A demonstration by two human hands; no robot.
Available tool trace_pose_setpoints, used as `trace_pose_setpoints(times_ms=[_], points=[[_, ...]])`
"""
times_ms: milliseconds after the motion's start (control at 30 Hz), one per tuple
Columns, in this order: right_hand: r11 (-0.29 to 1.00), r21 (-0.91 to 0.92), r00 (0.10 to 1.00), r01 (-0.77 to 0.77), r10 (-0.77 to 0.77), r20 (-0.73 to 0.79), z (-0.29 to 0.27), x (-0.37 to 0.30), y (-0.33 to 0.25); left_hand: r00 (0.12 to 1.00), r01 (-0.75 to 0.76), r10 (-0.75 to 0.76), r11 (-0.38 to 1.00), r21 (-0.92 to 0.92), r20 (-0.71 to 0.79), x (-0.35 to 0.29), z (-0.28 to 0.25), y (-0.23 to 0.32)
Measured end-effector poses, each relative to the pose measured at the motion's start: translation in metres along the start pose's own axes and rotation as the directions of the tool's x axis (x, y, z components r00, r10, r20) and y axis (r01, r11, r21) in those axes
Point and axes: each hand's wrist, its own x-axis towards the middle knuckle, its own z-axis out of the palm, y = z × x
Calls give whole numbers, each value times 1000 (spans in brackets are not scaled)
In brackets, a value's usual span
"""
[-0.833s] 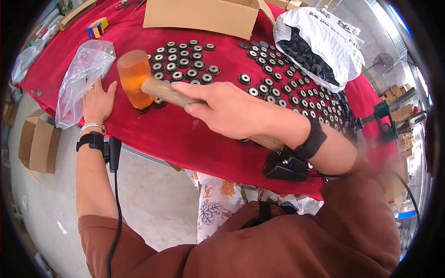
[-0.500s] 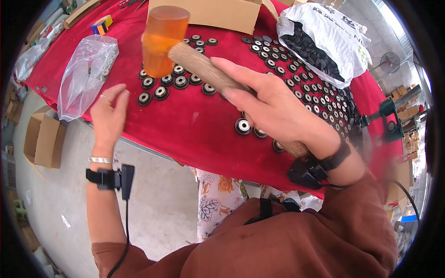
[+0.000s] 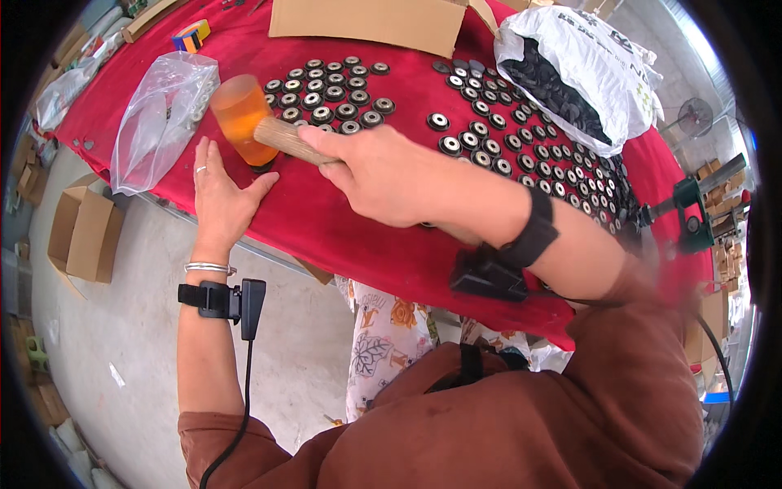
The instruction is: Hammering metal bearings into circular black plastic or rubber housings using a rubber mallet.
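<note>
My right hand (image 3: 391, 175) is wrapped round the wooden handle of a mallet (image 3: 238, 114) with a translucent orange head. The mallet's lower face rests on or just above a small black round part (image 3: 263, 167) on the red cloth, mostly covered by it. My left hand (image 3: 224, 196) lies beside the mallet head, its thumb and fingers apart and holding nothing I can see. Behind the mallet stand several black rings with metal bearings (image 3: 335, 94) in their middles.
Many more such rings (image 3: 562, 171) spread to the right beside a white plastic bag (image 3: 582, 49) of black parts. A clear bag (image 3: 155, 122) lies left, near a tape roll (image 3: 191, 36). A cardboard box (image 3: 366, 24) stands at the back; a green metal tool (image 3: 692, 216) is at the right.
The mallet head has come down and left onto the black part. My right hand has moved left with it. My left hand has shifted right, its thumb spread near the mallet.
</note>
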Motion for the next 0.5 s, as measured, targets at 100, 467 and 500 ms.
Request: trace_pose_setpoints(times_ms=[100,467,500], points=[[1000,8,998,14,-15,60,-15,7,-4,999,23,-23,1000,8,29,0,-1,3],[991,70,987,-112,120,-110,1,-34,24,992,-75,54,977,201,112,1,4,2],[991,68,986,-117,124,-111,-5,-30,20,989,-72,40,972,223,142,1,3,3]])
